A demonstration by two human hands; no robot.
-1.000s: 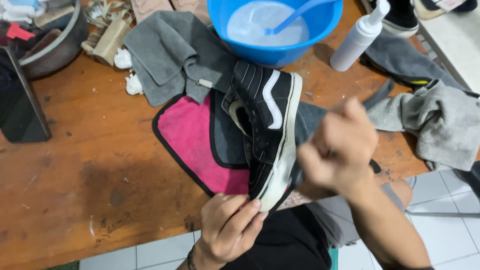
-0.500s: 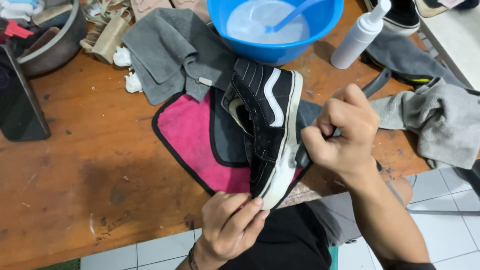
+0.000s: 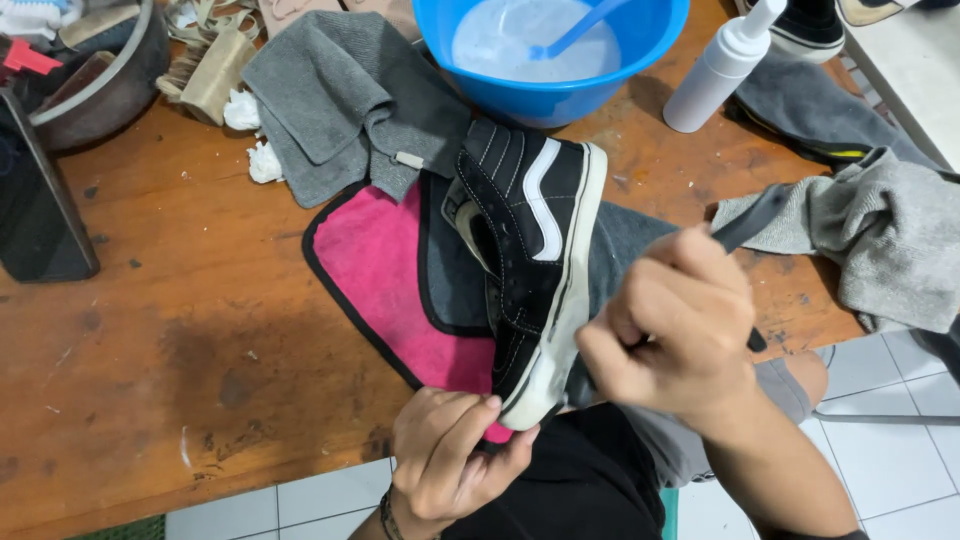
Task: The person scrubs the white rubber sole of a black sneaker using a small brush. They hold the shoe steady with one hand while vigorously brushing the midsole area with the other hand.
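Note:
A black high-top sneaker point(image 3: 530, 250) with a white side stripe and white sole lies on its side over a pink cloth point(image 3: 385, 280) edged in black. My left hand point(image 3: 445, 460) grips the toe end of the sneaker at the table's front edge. My right hand point(image 3: 680, 330) is closed around a dark brush handle point(image 3: 750, 215) and sits right beside the white sole edge. The brush head is hidden behind the hand.
A blue basin point(image 3: 550, 50) of soapy water with a blue tool in it stands behind the shoe. A white foam bottle point(image 3: 720, 65) stands right of it. Grey cloths point(image 3: 345, 100) point(image 3: 880, 230), a wooden brush point(image 3: 215, 75), a dark phone point(image 3: 35, 200) and a metal bowl point(image 3: 95, 80) surround the work area.
My right hand has shifted slightly down along the sole edge, and the dark handle now sticks out above it. The left hand and sneaker have stayed in place.

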